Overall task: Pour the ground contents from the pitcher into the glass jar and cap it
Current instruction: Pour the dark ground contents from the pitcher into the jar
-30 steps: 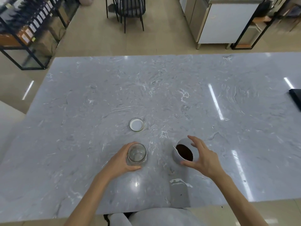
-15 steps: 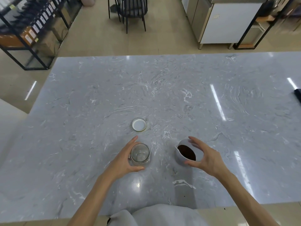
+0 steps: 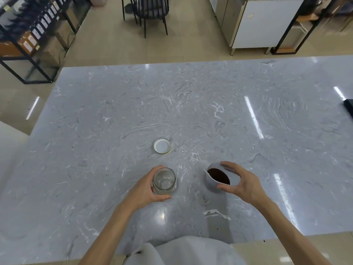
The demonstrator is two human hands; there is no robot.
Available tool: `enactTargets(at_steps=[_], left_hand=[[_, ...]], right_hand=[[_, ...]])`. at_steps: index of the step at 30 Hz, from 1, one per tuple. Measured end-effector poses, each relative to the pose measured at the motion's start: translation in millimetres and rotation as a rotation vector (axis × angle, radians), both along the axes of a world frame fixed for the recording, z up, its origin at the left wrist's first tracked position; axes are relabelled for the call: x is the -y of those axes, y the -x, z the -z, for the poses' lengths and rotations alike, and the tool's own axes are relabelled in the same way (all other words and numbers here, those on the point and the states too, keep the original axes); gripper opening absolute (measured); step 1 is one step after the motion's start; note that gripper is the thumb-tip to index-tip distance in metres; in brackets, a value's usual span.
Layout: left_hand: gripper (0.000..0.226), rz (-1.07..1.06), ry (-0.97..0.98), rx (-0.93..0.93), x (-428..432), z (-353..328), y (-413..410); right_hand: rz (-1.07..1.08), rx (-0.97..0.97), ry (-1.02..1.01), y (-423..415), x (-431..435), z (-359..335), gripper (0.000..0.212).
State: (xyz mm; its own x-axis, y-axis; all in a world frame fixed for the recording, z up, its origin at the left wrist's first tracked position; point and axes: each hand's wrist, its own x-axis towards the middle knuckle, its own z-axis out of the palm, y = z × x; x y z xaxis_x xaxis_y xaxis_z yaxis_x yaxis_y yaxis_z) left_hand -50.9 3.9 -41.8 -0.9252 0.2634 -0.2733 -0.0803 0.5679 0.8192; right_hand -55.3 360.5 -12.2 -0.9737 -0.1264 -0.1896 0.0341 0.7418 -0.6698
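An empty clear glass jar (image 3: 164, 181) stands upright on the grey marble table (image 3: 191, 111). My left hand (image 3: 146, 190) wraps around its left side and grips it. To its right stands a small white pitcher (image 3: 214, 180) holding dark brown grounds, spout pointing left. My right hand (image 3: 241, 183) closes around the pitcher's right side, thumb at the near rim and fingers over the far rim. The jar's white lid (image 3: 162, 145) lies flat on the table just beyond the jar.
A dark flat object (image 3: 348, 108) sits at the table's right edge. Beyond the table are a black chair (image 3: 150, 10), a metal shelf rack (image 3: 34, 35) at left and a white cabinet (image 3: 257, 22) at right.
My right hand has closed in on the pitcher. My left hand keeps its hold on the jar. The camera view has shifted slightly.
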Motion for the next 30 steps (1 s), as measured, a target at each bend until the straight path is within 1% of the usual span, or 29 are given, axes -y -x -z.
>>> enactTargets(at_steps=[3, 6, 8, 10, 13, 19, 23, 27, 30], left_hand=[[0.090, -0.031, -0.023, -0.021, -5, 0, -2], [0.086, -0.042, -0.034, -0.041, -14, -7, 0], [0.083, -0.042, -0.020, -0.050, -20, -16, 5], [0.082, -0.049, -0.019, -0.060, -27, -27, 11], [0.084, -0.052, 0.001, -0.094, -39, -50, 21], [0.072, -0.030, 0.127, -0.223, -61, -114, 38], [0.077, -0.043, 0.198, -0.216, -77, -145, 52], [0.069, -0.040, 0.285, -0.212, -94, -167, 66], [0.068, -0.030, 0.341, -0.241, -108, -177, 72]], right_hand=[[0.010, 0.027, 0.029, 1, 1, -5, 0.078], [0.026, 0.037, 0.072, 9, 3, -19, 0.073], [-0.002, 0.021, 0.064, 22, 7, -37, 0.072], [-0.074, -0.015, 0.025, 38, 12, -62, 0.075], [-0.205, -0.106, -0.119, 59, 22, -105, 0.081], [-0.469, -0.210, -0.354, 95, 27, -174, 0.079], [-0.625, -0.285, -0.569, 124, 33, -213, 0.075], [-0.706, -0.312, -0.756, 141, 42, -247, 0.074], [-0.767, -0.384, -0.861, 142, 49, -264, 0.074]])
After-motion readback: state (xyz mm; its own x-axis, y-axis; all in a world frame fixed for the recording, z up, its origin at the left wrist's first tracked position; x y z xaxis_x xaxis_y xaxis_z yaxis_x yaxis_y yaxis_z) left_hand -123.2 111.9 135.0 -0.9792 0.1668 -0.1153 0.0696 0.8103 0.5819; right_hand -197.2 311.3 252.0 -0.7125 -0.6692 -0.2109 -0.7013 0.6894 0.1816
